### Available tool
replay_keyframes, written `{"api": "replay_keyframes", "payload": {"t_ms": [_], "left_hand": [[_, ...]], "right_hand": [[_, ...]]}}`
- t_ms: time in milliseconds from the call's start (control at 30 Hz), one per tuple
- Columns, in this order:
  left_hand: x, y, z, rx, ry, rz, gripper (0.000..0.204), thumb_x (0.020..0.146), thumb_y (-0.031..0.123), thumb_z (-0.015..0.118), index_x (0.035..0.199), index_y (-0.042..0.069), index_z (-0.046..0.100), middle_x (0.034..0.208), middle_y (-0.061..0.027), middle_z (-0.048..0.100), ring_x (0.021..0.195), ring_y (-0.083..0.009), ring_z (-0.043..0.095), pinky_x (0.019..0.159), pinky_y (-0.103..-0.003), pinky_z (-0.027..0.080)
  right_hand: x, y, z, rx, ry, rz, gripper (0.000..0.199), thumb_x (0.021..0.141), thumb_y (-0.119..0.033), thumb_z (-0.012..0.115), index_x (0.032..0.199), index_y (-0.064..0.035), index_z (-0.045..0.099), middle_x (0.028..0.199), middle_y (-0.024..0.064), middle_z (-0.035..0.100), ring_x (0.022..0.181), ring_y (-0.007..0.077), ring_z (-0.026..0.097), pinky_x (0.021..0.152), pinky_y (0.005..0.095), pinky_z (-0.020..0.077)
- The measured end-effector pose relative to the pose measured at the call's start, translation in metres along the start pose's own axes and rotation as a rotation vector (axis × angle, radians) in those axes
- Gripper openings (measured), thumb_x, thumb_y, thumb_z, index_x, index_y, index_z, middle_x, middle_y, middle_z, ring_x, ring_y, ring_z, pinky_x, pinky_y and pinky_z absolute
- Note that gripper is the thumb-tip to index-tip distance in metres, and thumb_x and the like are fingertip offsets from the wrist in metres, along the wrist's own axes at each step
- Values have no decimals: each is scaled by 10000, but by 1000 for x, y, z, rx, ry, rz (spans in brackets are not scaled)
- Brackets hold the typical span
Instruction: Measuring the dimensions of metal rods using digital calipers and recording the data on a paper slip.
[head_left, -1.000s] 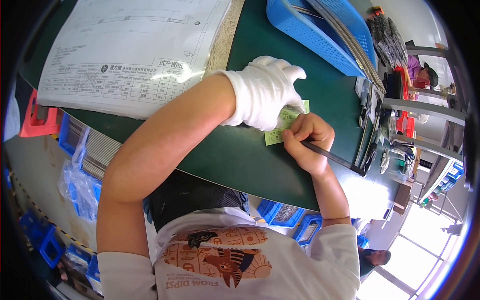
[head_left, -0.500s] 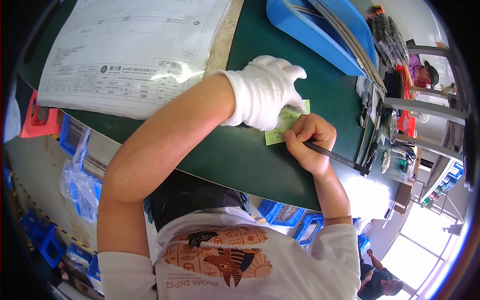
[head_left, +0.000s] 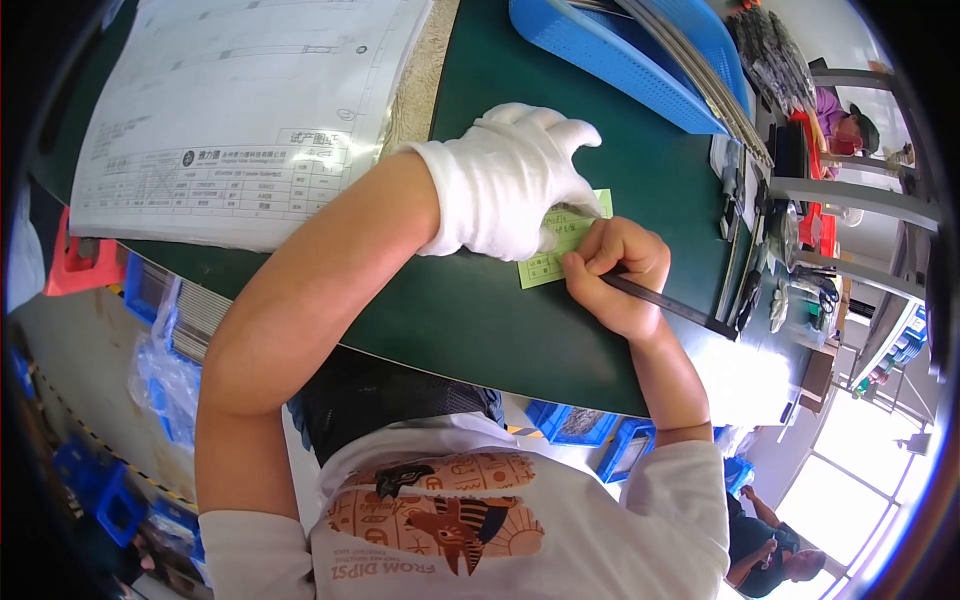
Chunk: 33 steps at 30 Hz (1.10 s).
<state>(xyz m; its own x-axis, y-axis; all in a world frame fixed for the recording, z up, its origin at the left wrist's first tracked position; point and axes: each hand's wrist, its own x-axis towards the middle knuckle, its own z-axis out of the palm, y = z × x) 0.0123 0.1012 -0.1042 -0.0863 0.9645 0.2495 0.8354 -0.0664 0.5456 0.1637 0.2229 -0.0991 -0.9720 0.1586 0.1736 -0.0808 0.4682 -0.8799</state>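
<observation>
White-gloved left hand (head_left: 505, 185), head view: grip loosely spread, resting over green slip (head_left: 570, 238). Bare right hand (head_left: 620, 265): grip narrow, holding dark pen (head_left: 672, 303) at slip. Slip on green table (head_left: 480, 320); blue basket (head_left: 610, 72) beyond, drawing sheet (head_left: 235, 110) left. Since earlier: pen hold unchanged; far person's (head_left: 760, 545) arms now visible.

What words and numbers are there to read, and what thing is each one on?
I can't copy the words out, but here's where they are:
White drawing sheet: bigger print and a round dark logo; the small table writing is too blurry.
Green slip: small writing, too tiny to read, partly hidden by the hands.
White shirt: letters around an orange-brown picture.
</observation>
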Motion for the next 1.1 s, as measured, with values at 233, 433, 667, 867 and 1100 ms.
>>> {"api": "replay_keyframes", "payload": {"t_ms": [233, 433, 667, 867, 1100], "left_hand": [[1, 0, 0, -2, -6, -6, 355, 649, 200, 658, 1004, 194, 635, 1249, -128, 384, 1157, -327, 364, 988, -433, 257], [0, 1, -1, -13, 0, -8, 369, 643, 193, 655, 1011, 193, 634, 1252, -127, 382, 1161, -325, 360, 992, -430, 253], [0, 3, -4, -26, -24, -19, 385, 646, 185, 647, 1030, 191, 628, 1257, -129, 377, 1168, -324, 353, 999, -425, 243], [1, 2, -2, -4, -30, -24, 382, 651, 193, 651, 1033, 192, 627, 1256, -130, 376, 1166, -323, 354, 995, -426, 248], [0, 1, -1, 16, -11, -7, 374, 656, 201, 653, 1029, 195, 628, 1252, -131, 381, 1160, -322, 360, 992, -427, 250]], "right_hand": [[-1, -1, 0, 11, -6, 18, 319, 639, 115, 607, 579, -72, 355, 541, 27, 476, 470, 75, 413, 436, 208, 317], [-1, -2, 0, 2, -12, 10, 318, 637, 119, 604, 581, -73, 357, 545, 28, 472, 471, 75, 411, 436, 209, 317], [-1, 1, -1, 30, -1, -1, 317, 634, 132, 591, 581, -73, 355, 544, 21, 461, 468, 75, 396, 438, 211, 313], [0, -3, -2, -6, -24, 11, 318, 633, 137, 588, 582, -75, 355, 553, 21, 465, 478, 75, 399, 445, 210, 313], [-4, -1, -3, -6, 34, -3, 314, 636, 136, 584, 579, -75, 358, 548, 21, 463, 477, 73, 398, 444, 209, 306]]}}
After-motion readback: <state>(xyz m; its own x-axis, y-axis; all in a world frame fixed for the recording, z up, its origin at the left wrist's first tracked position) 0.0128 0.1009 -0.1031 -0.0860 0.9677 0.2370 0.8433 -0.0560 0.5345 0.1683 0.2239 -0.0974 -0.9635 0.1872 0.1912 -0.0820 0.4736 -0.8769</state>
